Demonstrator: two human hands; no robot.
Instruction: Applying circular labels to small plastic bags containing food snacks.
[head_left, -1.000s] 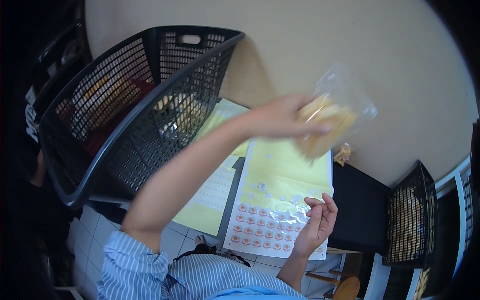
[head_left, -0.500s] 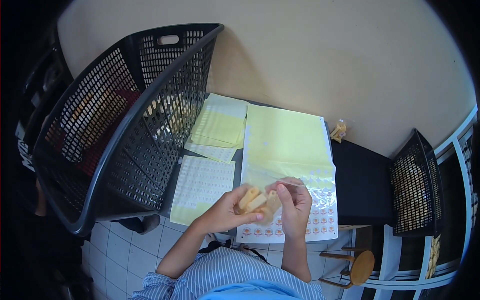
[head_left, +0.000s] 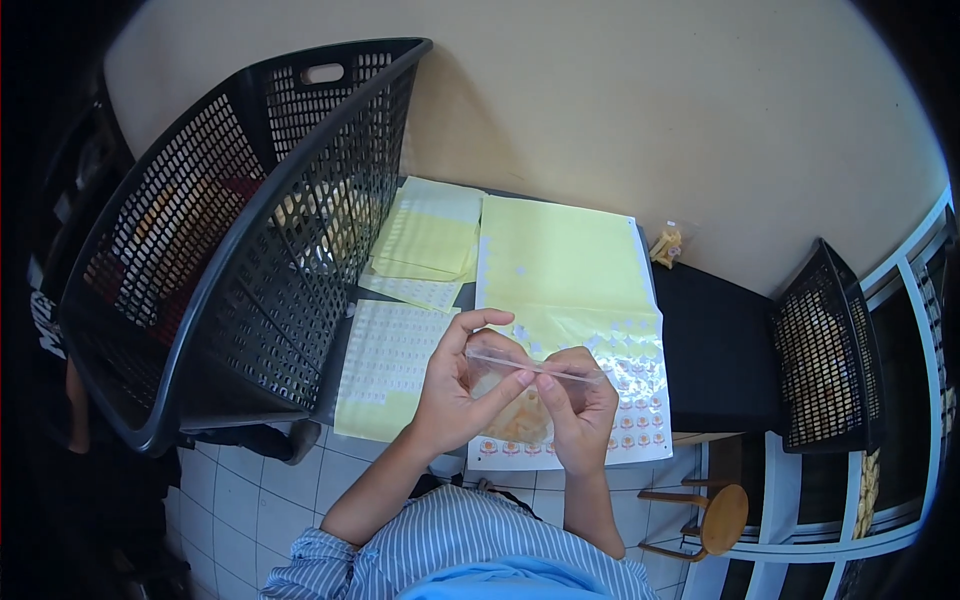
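Note:
A clear plastic bag (head_left: 518, 422) with pale yellow snack-like pieces in it hangs from both my hands over the front of a large sticker sheet (head_left: 556, 250). My left hand (head_left: 452, 388) pinches the bag's top edge between thumb and fingers, its index finger raised. Close beside it, my right hand (head_left: 582, 412) grips the same edge, the two thumb tips nearly meeting. The edge is stretched in a line between them. Part of the sheet is bare yellow backing; rows of round printed stickers remain near its front.
A big black slatted basket (head_left: 250, 260) with bagged goods stands at left. Smaller yellow sticker sheets (head_left: 395, 345) lie between it and the large sheet. Against the wall sits another filled bag (head_left: 666, 243). A second black basket (head_left: 825, 350) and a wooden stool (head_left: 724, 520) are at right.
My left hand has gone from cupping the pieces through the bag to pinching its top edge. My right hand has moved in against it, and the bag now hangs below.

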